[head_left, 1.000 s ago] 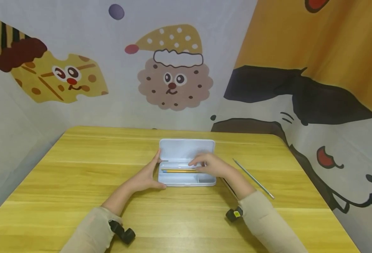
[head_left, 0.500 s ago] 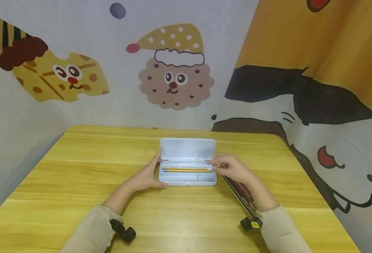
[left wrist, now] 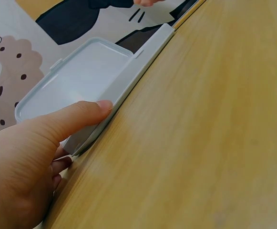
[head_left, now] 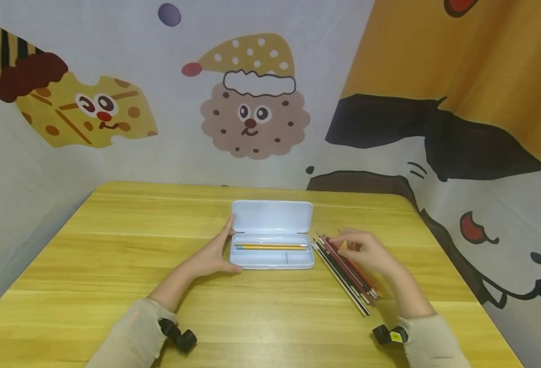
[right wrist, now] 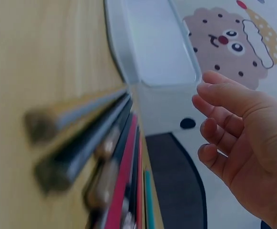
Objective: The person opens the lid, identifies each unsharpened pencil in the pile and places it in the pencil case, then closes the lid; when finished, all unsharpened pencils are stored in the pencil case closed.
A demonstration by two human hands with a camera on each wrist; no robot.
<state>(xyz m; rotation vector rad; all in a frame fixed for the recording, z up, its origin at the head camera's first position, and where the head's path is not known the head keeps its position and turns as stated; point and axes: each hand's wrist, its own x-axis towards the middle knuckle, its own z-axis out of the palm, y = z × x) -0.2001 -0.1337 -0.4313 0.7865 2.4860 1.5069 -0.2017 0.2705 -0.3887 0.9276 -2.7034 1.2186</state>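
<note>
A white pencil case (head_left: 263, 261) stands with its lid (head_left: 272, 217) raised in the head view. Yellow pencils (head_left: 270, 248) lie in its long compartment. My left hand (head_left: 208, 258) grips the case's left end; in the left wrist view the thumb (left wrist: 88, 112) presses the front wall and the other fingers go behind. To the right of the case lies a loose bundle of pencils (head_left: 341, 273), dark, red and silvery. Over its right side hovers my right hand (head_left: 367, 250), fingers loosely bent. Nothing is between those fingers in the right wrist view (right wrist: 243, 129).
The yellow wooden table (head_left: 160, 214) carries everything. Behind it hangs a cartoon-printed curtain (head_left: 127, 163), close to the back edge. A smaller compartment (head_left: 299, 257) is at the case's right front. Each wrist bears a black camera mount (head_left: 178, 336).
My right hand has left the case and moved right, over the bundle. The pencils once under the right arm now show. The yellow pencils stay in the case; my left hand keeps its place.
</note>
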